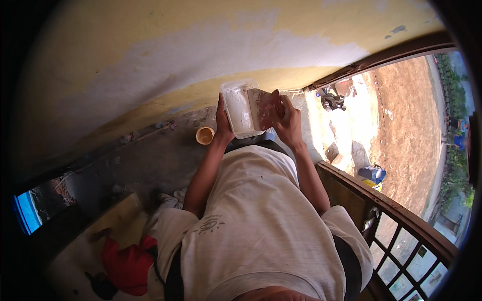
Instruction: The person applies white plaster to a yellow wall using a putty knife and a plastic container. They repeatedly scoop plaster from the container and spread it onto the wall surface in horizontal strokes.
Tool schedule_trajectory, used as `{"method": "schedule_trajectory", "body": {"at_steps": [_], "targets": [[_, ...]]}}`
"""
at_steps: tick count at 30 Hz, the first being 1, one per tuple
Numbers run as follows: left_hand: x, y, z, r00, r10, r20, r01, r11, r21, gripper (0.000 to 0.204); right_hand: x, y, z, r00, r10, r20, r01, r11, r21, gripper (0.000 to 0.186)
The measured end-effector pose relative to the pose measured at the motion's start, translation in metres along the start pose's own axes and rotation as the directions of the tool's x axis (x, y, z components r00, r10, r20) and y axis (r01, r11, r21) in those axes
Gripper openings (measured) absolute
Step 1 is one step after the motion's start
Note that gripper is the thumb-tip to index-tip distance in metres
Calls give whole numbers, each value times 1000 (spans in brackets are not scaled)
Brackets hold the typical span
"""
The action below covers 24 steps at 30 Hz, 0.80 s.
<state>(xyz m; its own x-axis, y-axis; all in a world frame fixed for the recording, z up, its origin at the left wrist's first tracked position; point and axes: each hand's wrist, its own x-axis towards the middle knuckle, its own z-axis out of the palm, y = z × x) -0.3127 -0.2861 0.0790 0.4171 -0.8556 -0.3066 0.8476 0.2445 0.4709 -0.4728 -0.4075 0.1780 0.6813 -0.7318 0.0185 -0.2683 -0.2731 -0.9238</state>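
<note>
In front of my body, my left hand [223,120] grips the side of a clear rectangular plastic tub [240,83]. White paste [240,108] coats the inside of the tub. My right hand [288,123] is closed on a flat, reddish-brown scraper [264,109], a thin plate with a pale edge. That pale edge reaches over the tub's right side, next to the paste. Beyond the tub rises a yellow wall [165,30] with a broad whitish patch [150,62] across it.
A small yellow cup [205,135] stands on the dark floor left of my left hand. To the right are an open doorway with a wooden frame [386,52] and a paned door [401,251]. A red garment [128,268] is at the lower left. Bags [372,173] lie outside.
</note>
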Motion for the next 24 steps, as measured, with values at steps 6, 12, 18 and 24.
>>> {"method": "schedule_trajectory", "body": {"at_steps": [6, 12, 18, 24], "targets": [[-5, -9, 9, 990, -108, 94, 110, 994, -13, 74, 6, -7, 24, 992, 63, 113, -56, 997, -59, 41], [1, -7, 29, 989, -50, 138, 67, 990, -123, 70, 11, -8, 17, 997, -47, 56, 52, 995, -91, 37], [21, -17, 45, 977, -95, 191, 126, 980, -154, 72, 28, 7, 3, 993, 100, 62, -98, 995, -30, 30], [30, -15, 43, 987, -18, 161, 28, 998, -63, 78, 29, 23, -22, 963, 249, 104, -232, 562, 794, 16]]}}
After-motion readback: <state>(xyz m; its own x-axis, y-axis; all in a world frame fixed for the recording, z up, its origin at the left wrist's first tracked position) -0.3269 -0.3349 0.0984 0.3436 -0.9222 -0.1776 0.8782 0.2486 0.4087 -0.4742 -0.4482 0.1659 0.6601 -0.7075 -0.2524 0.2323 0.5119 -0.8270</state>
